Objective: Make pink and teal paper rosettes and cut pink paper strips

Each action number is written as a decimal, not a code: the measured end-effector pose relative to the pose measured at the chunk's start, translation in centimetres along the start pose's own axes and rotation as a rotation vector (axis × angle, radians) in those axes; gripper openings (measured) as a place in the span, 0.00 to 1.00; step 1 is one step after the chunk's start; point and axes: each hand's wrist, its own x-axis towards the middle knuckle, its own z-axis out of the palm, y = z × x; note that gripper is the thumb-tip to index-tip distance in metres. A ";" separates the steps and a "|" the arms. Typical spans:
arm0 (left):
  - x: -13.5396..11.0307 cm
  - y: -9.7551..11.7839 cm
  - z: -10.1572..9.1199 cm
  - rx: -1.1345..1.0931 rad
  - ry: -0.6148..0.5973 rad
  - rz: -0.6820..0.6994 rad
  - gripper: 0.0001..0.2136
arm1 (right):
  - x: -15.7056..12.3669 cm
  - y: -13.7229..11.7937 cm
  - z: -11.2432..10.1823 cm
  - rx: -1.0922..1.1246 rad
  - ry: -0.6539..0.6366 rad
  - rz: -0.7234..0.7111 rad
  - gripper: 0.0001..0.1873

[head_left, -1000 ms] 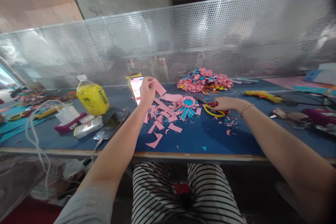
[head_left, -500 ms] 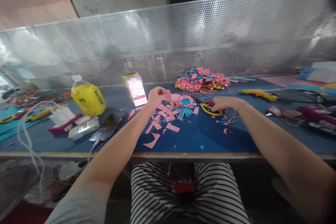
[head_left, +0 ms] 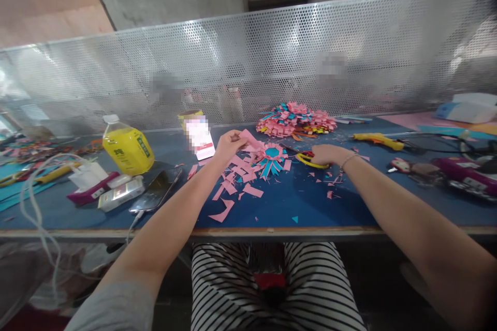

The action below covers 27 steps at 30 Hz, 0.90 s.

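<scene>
Pink paper dominates the head view: the left hand (head_left: 228, 145) is raised just above the blue table (head_left: 349, 207), its fingers pinched shut on a pink paper piece (head_left: 248, 139) that sticks out to the right of the fingertips. Directly below and around it lie loose pink strips (head_left: 236, 170), scattered over the table toward the near edge. Just to the right of the held piece sits a pink and blue rosette (head_left: 272, 156), flat on the table, between the two hands.

The right hand (head_left: 325, 154) rests on the table beside the rosette, palm down, fingers curled over the scissors (head_left: 306, 160), whose yellow handle loop shows at the left of the knuckles. Whether the fingers actually grip the handles cannot be told from here; they lie on them.

Behind the rosette, near the perforated metal screen (head_left: 349, 46), is a heap of finished rosettes (head_left: 297, 119). A yellow glue gun (head_left: 375, 139) lies to the right of the heap. To the left stand a bottle of yellow drink (head_left: 127, 146) and a propped phone (head_left: 200, 137), with another phone (head_left: 157, 191) lying flat on a cable nearer the table's front edge.
</scene>
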 end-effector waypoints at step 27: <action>-3.2 0.9 3.8 0.175 -0.247 0.075 0.06 | -1.7 -6.9 0.5 0.703 0.737 -0.722 0.08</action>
